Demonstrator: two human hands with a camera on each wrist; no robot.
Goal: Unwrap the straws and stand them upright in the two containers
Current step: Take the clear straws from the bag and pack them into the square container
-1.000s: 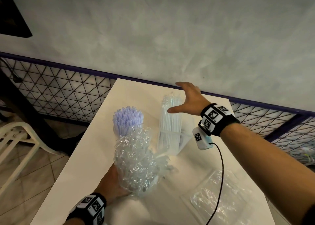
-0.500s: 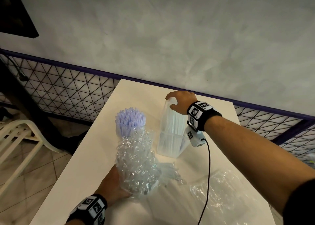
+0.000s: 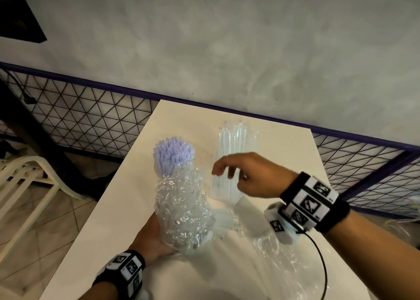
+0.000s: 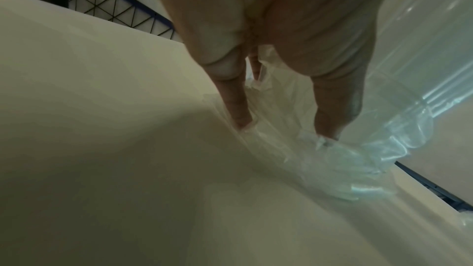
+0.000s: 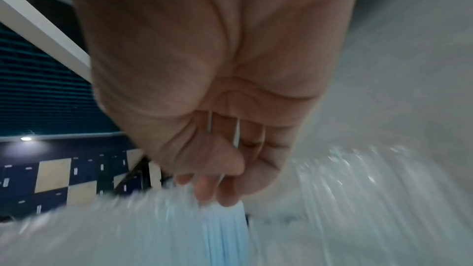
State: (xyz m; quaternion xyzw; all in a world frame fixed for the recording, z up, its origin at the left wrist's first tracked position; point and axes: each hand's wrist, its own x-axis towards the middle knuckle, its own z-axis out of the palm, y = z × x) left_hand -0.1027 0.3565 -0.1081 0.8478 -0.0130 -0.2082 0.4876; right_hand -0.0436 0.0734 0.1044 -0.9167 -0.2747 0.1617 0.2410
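Note:
A bundle of purple straws [image 3: 173, 150] stands upright on the white table [image 3: 122, 211], its lower part in crumpled clear wrap [image 3: 181, 206]. My left hand [image 3: 154, 238] grips the wrap at the bundle's base; in the left wrist view its fingers [image 4: 238, 104] press the plastic [image 4: 345, 169] down. Behind stands a clear container [image 3: 221, 194] filled with clear straws [image 3: 236, 142]. My right hand [image 3: 236, 174] hovers between the two, blurred, fingers loosely curled and holding nothing. In the right wrist view its fingertips [image 5: 225, 195] hang just above the bluish straws [image 5: 225, 230].
An empty clear wrapper [image 3: 284, 263] lies on the table at the front right, under the black wrist cable [image 3: 323, 268]. A wire mesh fence [image 3: 79, 115] with a purple rail runs behind the table. A white plastic chair [image 3: 25, 174] stands on the tiled floor at the left.
My right hand has left the top of the clear straws and come back toward me and leftward, near the purple bundle. The left hand keeps its grip on the wrap.

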